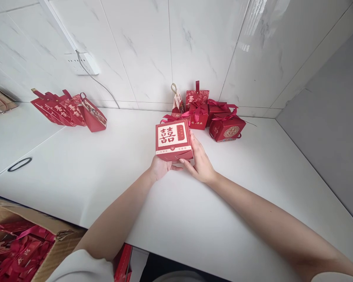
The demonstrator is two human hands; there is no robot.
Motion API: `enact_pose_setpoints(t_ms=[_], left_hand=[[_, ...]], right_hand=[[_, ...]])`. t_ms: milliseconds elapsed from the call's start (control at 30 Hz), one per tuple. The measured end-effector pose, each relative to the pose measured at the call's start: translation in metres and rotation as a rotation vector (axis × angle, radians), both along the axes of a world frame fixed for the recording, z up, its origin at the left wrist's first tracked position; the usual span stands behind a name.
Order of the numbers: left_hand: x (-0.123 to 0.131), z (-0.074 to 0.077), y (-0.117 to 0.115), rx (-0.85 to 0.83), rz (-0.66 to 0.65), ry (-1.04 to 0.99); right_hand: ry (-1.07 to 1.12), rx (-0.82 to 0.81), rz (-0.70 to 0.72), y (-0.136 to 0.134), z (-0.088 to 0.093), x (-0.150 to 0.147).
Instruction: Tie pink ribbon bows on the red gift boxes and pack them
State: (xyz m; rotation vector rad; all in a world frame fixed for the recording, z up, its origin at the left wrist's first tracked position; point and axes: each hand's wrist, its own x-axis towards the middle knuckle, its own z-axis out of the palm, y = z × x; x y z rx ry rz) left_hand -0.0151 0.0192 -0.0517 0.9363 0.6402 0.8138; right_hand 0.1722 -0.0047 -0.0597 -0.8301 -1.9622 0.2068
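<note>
Both my hands hold a red gift box [172, 139] with a cream label and a large red character on its face, tilted up just above the white counter [194, 211]. My left hand [160, 167] grips it from underneath at the near left corner, fingers curled under. My right hand [199, 159] clasps its right side, fingers along the edge and thumb at the bottom front. Right behind the box lies a cluster of finished red boxes with ribbon bows [211, 115] against the marble wall.
A row of flat red folded bags [67, 109] leans at the back left, under a wall socket [84, 63] with a cable. A black loop [19, 164] lies on the left counter. A cardboard carton of red packaging [20, 243] stands at the bottom left.
</note>
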Motion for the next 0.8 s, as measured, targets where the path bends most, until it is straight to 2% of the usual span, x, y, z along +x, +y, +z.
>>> enact_pose_setpoints(t_ms=[100,267,333,400,467,533,600,733,800], left_hand=[[-0.002,0.003,-0.001,-0.01,0.004,-0.048],[-0.005,0.016,-0.007,0.042,0.215,-0.104],[-0.009,0.019,-0.008,0.071,0.236,-0.106],[-0.015,0.019,-0.007,0.094,0.198,-0.097],[-0.021,0.016,-0.005,0.125,0.104,-0.068],[-0.024,0.015,-0.004,0.166,0.014,-0.015],[-0.022,0.018,-0.004,0.245,0.0,0.042],[-0.006,0.029,-0.007,0.465,0.156,0.137],[0.001,0.03,-0.009,0.511,0.227,0.189]], right_hand=[[0.014,-0.01,0.003,0.002,-0.003,0.001],[-0.039,-0.057,0.065,0.01,-0.011,0.007],[-0.036,-0.067,0.118,0.013,-0.014,0.009],[-0.019,-0.09,0.157,0.014,-0.017,0.01],[-0.008,-0.109,0.172,0.014,-0.018,0.011],[0.019,-0.134,0.162,0.013,-0.017,0.01],[0.106,-0.206,0.12,0.013,-0.015,0.01],[0.36,-0.417,0.074,0.014,-0.011,0.01],[0.411,-0.473,0.095,0.015,-0.011,0.01]])
